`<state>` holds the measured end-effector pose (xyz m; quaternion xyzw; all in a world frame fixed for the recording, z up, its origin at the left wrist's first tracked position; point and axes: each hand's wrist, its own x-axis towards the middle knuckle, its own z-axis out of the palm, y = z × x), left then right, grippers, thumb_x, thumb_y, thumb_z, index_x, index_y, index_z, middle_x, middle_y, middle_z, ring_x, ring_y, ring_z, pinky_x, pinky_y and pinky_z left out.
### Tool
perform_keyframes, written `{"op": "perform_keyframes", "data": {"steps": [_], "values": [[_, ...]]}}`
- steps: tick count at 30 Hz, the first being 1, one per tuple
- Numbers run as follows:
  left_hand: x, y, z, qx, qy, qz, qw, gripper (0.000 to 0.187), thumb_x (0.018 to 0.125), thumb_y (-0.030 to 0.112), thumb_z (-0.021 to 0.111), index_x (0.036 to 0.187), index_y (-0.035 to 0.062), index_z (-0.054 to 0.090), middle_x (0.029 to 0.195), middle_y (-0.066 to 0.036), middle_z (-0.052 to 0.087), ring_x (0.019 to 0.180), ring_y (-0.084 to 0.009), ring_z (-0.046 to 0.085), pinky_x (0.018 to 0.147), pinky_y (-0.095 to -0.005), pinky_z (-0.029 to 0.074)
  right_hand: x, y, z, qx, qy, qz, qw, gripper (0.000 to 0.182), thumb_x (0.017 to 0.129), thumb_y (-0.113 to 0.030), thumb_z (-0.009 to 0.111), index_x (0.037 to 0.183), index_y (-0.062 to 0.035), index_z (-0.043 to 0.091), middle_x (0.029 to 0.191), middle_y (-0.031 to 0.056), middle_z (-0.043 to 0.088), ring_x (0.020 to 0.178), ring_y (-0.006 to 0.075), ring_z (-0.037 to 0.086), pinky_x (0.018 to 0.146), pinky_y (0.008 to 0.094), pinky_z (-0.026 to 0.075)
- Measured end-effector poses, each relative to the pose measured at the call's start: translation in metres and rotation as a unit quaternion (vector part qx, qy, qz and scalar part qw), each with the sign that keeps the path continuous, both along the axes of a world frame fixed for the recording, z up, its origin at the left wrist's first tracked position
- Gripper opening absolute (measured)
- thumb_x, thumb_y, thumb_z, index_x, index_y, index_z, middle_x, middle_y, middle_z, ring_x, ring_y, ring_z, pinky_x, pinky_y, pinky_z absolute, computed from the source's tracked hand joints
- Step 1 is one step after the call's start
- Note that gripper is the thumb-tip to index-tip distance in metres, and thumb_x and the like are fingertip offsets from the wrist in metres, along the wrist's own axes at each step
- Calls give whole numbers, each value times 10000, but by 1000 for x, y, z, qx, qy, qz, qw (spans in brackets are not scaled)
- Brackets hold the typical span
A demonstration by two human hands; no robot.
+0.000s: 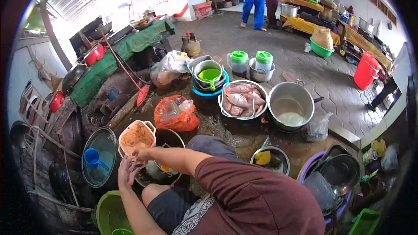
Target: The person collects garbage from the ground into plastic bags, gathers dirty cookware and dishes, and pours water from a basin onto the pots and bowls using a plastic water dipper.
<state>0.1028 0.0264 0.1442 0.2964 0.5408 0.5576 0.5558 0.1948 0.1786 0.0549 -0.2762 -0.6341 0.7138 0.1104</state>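
A pale pink basin (137, 136) smeared orange inside is tilted toward me, beside a large metal pot (167, 138). My left hand (126, 172) is closed at the basin's near edge, by its lower handle. Just above it, my right hand (140, 156) reaches across with bunched fingers that overlap the same rim; what they hold, if anything, I cannot tell. Inside the pot lie metal ware and something yellow. Left of my hands, a blue dipper (92, 158) floats in a dark tub of water (112, 141). A green tub (102, 217) stands below my left forearm.
Ahead are a red plastic bag (167, 126), a basin of pinkish fish (265, 94), a big pot (311, 109) and stacked bowls (208, 70). At my right stand a bowl with a yellow cloth (263, 158) and a purple tub of pans (300, 175). Two people (254, 2) stand far back.
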Motion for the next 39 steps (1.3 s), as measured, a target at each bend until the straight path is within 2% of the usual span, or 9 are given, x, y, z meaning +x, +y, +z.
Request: {"op": "perform_keyframes", "data": {"steps": [3,6,9,12,15,16,22,30,39], "values": [[-26,10,-28,10,186,41,982,454,852,276,531,1241,69,420,1192,-120,469,1093,-260,452,878,-364,392,9,-20,28,31,2,10,999,493,692,-91,583,1180,-92,513,916,134,605,717,292,590,529,420,451],[-68,-26,-65,-34,528,113,841,464,832,257,545,1224,33,439,1270,-191,375,1146,-327,389,950,-379,330,5,-8,25,518,-253,150,804,283,640,-287,597,798,-67,680,839,142,641,782,301,606,674,375,462],[-88,-80,-108,-145,580,152,787,525,827,312,533,1250,27,410,1304,-222,321,1190,-357,334,983,-395,290,34,1,42,438,-280,50,853,278,637,-268,602,821,-73,679,855,137,642,794,308,605,740,424,446],[-49,-143,-106,-266,622,100,729,567,846,351,487,1329,108,315,1343,-185,291,1239,-345,280,998,-443,251,78,-1,75,491,-304,-33,816,230,679,-187,578,881,-137,674,945,97,620,872,309,574,778,623,330],[-40,-171,-138,-272,513,145,801,614,853,347,476,1380,226,185,1373,-118,274,1255,-318,266,989,-515,221,116,-4,86,514,-249,-82,817,330,708,-128,557,1015,-224,632,1173,66,483,1093,319,421,784,692,236],[-57,-171,-170,-340,557,142,744,609,880,311,431,1384,320,88,1385,-52,269,1268,-286,254,968,-560,213,127,-1,95,498,-288,-56,816,381,717,-134,554,1077,-249,598,1239,56,403,1163,330,323,818,671,235],[-45,-170,-161,-324,640,128,685,544,896,212,395,1378,291,156,1374,-18,288,1262,-254,273,963,-546,235,186,10,125,470,-355,2,808,466,677,-190,600,1132,-284,560,1244,54,412,1170,327,330,857,635,258],[-19,-171,-132,-289,651,143,687,585,842,267,484,1360,221,217,1357,-68,298,1253,-270,283,981,-514,231,239,17,144,469,-339,-79,811,543,667,-518,633,1151,-287,544,1330,49,355,1237,297,296,922,578,268],[-27,-175,-157,-228,683,163,674,662,788,311,531,1356,168,222,1326,-101,330,1208,-302,337,966,-458,282,247,31,138,449,-342,-61,823,586,676,-565,594,1141,-209,565,1268,72,451,1173,301,401,952,455,322]]}}
